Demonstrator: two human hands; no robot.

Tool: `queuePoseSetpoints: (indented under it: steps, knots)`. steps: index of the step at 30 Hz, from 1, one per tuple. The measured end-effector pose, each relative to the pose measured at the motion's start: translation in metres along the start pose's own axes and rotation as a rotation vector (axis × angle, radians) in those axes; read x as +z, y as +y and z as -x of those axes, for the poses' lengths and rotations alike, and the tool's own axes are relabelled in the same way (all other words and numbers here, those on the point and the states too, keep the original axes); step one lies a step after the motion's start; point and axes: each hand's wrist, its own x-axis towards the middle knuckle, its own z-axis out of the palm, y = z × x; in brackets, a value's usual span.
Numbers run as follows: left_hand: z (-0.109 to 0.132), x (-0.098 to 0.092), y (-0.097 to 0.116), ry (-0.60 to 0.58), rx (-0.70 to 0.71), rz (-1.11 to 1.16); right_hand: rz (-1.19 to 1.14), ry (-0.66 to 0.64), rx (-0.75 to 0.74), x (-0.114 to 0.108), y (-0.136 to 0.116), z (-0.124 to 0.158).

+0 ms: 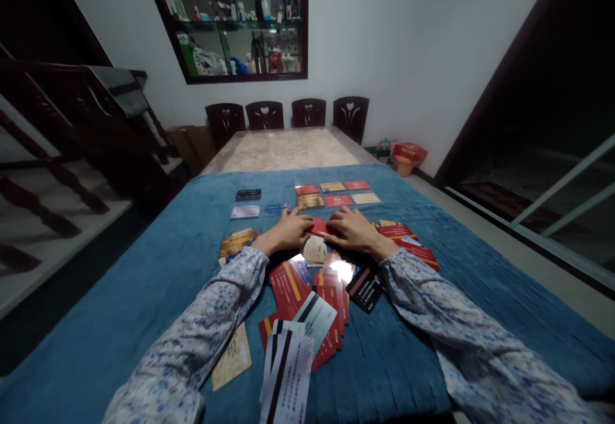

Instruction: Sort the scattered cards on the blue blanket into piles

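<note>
My left hand [287, 232] and my right hand [353, 228] lie palm down on a blue cloth [144, 283], fingers curled over a red card [321, 226] between them. Both hands touch that card. A pale card [314, 249] lies just below the hands. A loose heap of red, white and black cards [312, 302] spreads toward me between my forearms. Beyond the hands, cards are laid flat in rows: red and gold ones [336, 193] at right, a black one [248, 194] and two pale ones [245, 211] at left.
The cloth covers the near part of a long marble-topped table [288, 148]. Several dark chairs [288, 113] stand at its far end under a glass wall cabinet [235, 20]. A dark staircase [72, 136] rises at left. A red basket [408, 155] sits on the floor at right.
</note>
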Motion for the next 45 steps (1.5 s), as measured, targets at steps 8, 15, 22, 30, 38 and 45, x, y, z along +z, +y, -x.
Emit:
queuePoseSetpoints:
  steps: [8, 15, 22, 30, 38, 45]
  knots:
    - [0.003, -0.006, -0.001, -0.007, 0.024, 0.036, 0.012, 0.022, -0.03, -0.002, -0.006, 0.001]
    - [0.002, -0.007, -0.004, 0.008, 0.052, 0.055, 0.04, 0.053, -0.087, -0.001, -0.01, -0.001]
    - [0.003, -0.011, -0.008, -0.038, 0.094, 0.056, -0.036, 0.066, -0.099, 0.001, -0.003, 0.002]
    - [0.003, -0.016, -0.009, -0.017, 0.122, 0.059, 0.03, 0.195, -0.154, 0.007, 0.002, 0.002]
    - [0.003, -0.015, -0.012, 0.128, 0.102, 0.046, 0.041, 0.355, -0.156, 0.017, 0.012, 0.001]
    - [-0.001, -0.013, -0.012, 0.235, 0.058, 0.015, 0.028, 0.432, -0.047, 0.017, 0.012, -0.001]
